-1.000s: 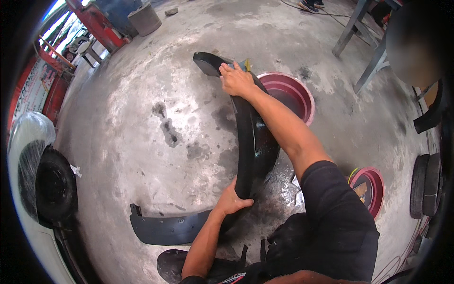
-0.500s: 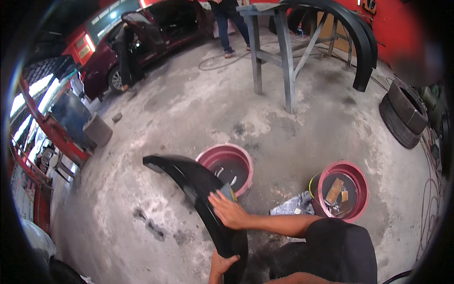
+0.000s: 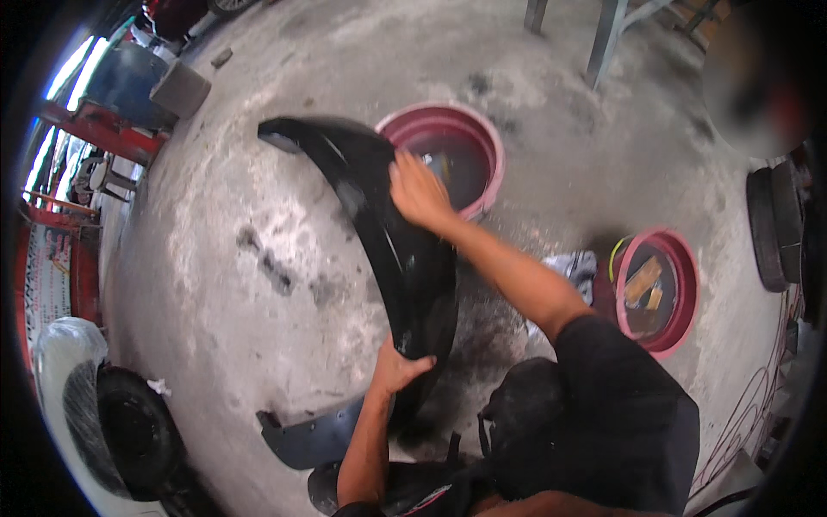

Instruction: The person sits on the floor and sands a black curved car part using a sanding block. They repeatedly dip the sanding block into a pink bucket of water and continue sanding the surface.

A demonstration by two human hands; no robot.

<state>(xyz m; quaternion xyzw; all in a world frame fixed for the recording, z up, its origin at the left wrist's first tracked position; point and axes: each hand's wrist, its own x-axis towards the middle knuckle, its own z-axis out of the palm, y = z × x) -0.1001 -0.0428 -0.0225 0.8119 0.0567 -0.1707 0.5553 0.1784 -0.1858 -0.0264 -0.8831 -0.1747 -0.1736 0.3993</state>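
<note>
A long, curved, glossy black plastic car wheel-arch trim (image 3: 379,215) stands tilted before me, its far tip to the left. My left hand (image 3: 400,366) grips it lower down, thumb across the near face and fingers wrapped behind its edge. Higher up, my right hand (image 3: 420,189) is curled at the trim's right edge. A small grey-and-yellow pad (image 3: 439,162) shows partly beside its fingers and appears to be held. Just behind that hand is a pink bucket (image 3: 495,142) of dark water.
A second pink bucket (image 3: 689,302) at the right holds water and brown blocks, with a crumpled cloth (image 3: 575,269) beside it. Another dark curved trim (image 3: 314,439) lies near my left forearm. A wheel (image 3: 138,426) sits lower left; tyres (image 3: 767,228) stand far right; bench legs (image 3: 607,43) are ahead.
The view has tilted down, bringing the second trim into sight. My right hand has slid farther up toward the trim's right edge, its fingers now curled instead of spread. My left hand keeps its grip.
</note>
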